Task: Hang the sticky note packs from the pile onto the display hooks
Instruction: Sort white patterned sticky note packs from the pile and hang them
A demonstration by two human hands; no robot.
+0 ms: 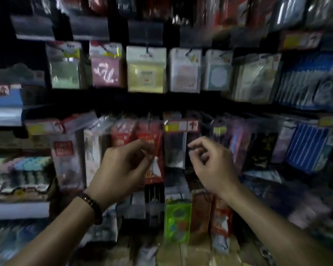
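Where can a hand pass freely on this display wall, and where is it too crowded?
Free: the dark horizontal band between the pale yellow square sticky note pack above and the red plastic packs below. Crowded: lower down, where packs overlap around the left hand and right hand.

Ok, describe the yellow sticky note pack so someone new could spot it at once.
Find the upper row of hanging packs, above the dark gap. The yellow sticky note pack hangs mid-row, between a pink pack and a white pack. It alone is pale yellow.
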